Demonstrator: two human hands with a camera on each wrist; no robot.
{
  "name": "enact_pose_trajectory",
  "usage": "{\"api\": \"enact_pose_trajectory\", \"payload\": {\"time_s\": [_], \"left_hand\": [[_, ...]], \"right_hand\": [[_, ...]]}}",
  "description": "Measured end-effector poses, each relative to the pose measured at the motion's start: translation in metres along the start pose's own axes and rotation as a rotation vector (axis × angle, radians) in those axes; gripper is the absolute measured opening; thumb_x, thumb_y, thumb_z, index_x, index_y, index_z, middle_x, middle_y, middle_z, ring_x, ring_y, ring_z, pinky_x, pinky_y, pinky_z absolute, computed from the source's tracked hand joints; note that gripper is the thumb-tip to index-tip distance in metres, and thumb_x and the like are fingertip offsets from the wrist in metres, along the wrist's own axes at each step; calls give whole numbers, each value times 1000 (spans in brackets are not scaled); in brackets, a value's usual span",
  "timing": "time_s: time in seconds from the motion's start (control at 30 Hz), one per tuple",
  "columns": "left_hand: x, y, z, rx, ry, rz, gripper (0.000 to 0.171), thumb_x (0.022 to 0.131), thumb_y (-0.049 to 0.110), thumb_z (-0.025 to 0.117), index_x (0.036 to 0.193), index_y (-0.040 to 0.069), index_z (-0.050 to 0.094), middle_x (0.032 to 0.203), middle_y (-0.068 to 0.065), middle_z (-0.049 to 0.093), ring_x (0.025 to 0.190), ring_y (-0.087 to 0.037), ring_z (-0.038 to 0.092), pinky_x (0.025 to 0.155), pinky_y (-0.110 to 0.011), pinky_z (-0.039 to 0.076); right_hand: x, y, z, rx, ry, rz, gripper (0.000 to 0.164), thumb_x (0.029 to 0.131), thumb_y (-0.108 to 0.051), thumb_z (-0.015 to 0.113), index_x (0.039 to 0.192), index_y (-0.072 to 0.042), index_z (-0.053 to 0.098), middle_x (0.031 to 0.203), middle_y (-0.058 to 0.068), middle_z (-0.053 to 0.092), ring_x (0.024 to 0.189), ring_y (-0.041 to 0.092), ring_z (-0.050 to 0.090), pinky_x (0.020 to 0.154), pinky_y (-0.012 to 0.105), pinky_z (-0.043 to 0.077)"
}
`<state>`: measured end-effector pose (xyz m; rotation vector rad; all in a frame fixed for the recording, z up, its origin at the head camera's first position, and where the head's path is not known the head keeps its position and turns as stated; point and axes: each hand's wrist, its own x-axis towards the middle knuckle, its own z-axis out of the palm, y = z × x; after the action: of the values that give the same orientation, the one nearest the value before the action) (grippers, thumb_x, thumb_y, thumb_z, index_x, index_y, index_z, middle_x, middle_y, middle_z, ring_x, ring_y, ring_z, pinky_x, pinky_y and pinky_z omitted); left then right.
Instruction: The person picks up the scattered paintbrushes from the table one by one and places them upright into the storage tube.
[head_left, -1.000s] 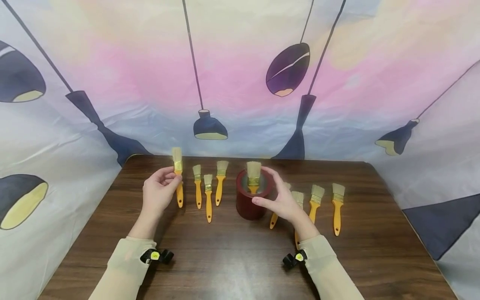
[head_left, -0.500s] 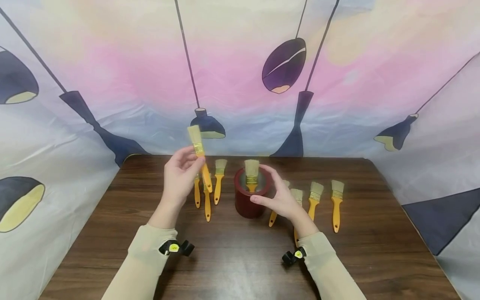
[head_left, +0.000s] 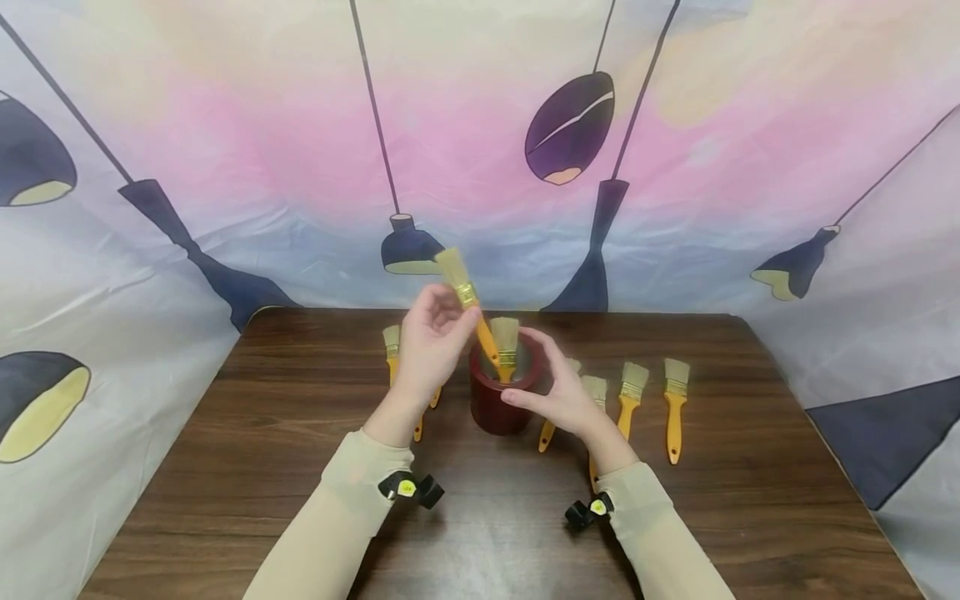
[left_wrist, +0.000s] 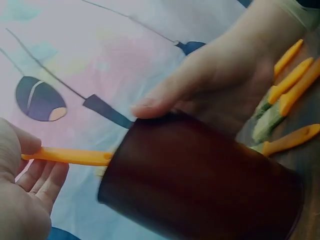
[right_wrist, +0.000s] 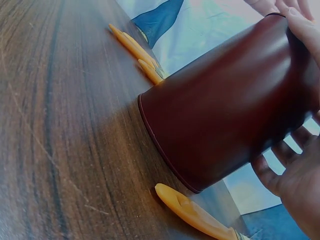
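Observation:
My left hand [head_left: 429,350] pinches a paintbrush [head_left: 486,337] by its orange handle, bristles up and leaning left. The handle's lower end is over the mouth of a dark red cylindrical holder [head_left: 493,412]; in the left wrist view the handle [left_wrist: 75,156] overlaps the holder's rim edge. Another paintbrush [head_left: 506,335] stands in the holder with its pale bristles up, its lower handle hidden inside. My right hand [head_left: 558,396] grips the holder near its rim, thumb in front and fingers round the far side. The holder [right_wrist: 225,110] stands upright on the table.
Left of the holder lie several paintbrushes [head_left: 392,346], mostly covered by my left hand and forearm. More lie on the right, among them one brush [head_left: 675,408] farthest out. The brown wooden table [head_left: 480,517] ends at a printed fabric backdrop [head_left: 322,167].
My left hand has lifted the paintbrush from the left side and carried it right to the holder, tilting it. My right hand has stayed at the holder.

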<state>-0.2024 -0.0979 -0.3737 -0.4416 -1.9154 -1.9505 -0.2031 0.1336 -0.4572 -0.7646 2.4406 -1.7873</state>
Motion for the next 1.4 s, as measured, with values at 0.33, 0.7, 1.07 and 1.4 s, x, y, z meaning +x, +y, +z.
{"api": "enact_pose_trajectory", "payload": {"time_s": [0.33,0.7,1.07,1.4], "left_hand": [[-11,-12,-4,368,-13,-9,19,99,22,83,107,7,75,95,-7,74,85,-24,66,75,-33,54],[-18,-27,-10,415,-69,-79,20,96,24,86,102,10,73,88,-4,69,79,-21,64,71,-31,53],[-21,-35,-12,377,-132,-124,25,94,19,87,113,7,78,100,-8,72,86,-23,66,77,-31,56],[-20,-35,-14,383,-143,-119,26,94,22,87,115,9,77,102,-6,72,87,-21,67,78,-32,57]], "right_hand": [[1,0,-1,-8,-9,0,96,89,-38,93,167,-27,37,166,6,46,141,30,54,114,60,45],[1,0,0,-5,-8,2,96,89,-32,93,167,-27,36,166,4,46,144,33,52,116,60,44],[0,3,1,0,-12,4,97,90,-31,92,168,-26,35,168,6,44,144,33,52,117,60,43],[-1,3,0,5,-8,-6,96,90,-33,92,167,-26,36,166,5,46,145,29,49,118,62,40]]}}
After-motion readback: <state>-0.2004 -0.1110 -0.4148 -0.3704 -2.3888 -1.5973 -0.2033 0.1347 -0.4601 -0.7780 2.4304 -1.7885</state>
